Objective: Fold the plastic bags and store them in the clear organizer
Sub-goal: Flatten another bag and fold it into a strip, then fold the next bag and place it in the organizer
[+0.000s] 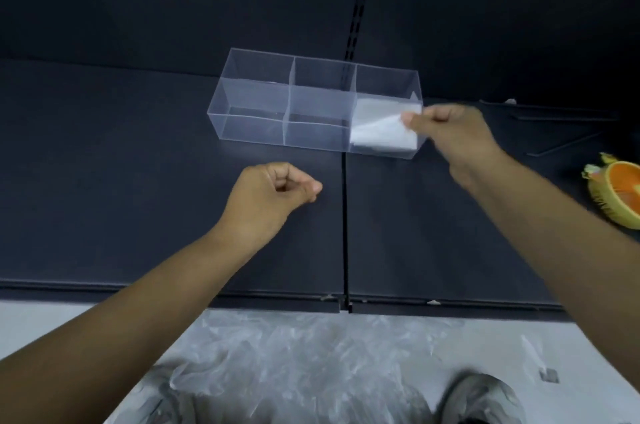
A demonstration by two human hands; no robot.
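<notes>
- Head camera view: a person's right hand [450, 132] pinches the right edge of a folded white bag [377, 127] between thumb and curled fingers, at the right end of a clear organizer [249, 129] on a dark shelf [138, 164].
- As far as the clear walls allow a reading, the folded bag lies in the near right compartment of the six, with its upper corner lifted toward the rim where the thumb holds it. The other five compartments look unfilled.
- The left hand [270, 191] hovers over the shelf in front of the organizer, apart from it, fingers curled in to the palm and holding nothing.
- More crumpled bags [311, 354] lie in a heap on the pale floor below the shelf edge, beside a grey shoe [481, 399]. An orange and yellow object [613, 191] sits at the far right.
- The step in hand appears to be seating the first bag. It would go best if the bag were pressed flat to the bottom before the pinch opens, since thin plastic tends to spring unfolded.
- The light organizer may slide under a push, so the free hand could steady its left end.
- Most of the task seems to remain.
</notes>
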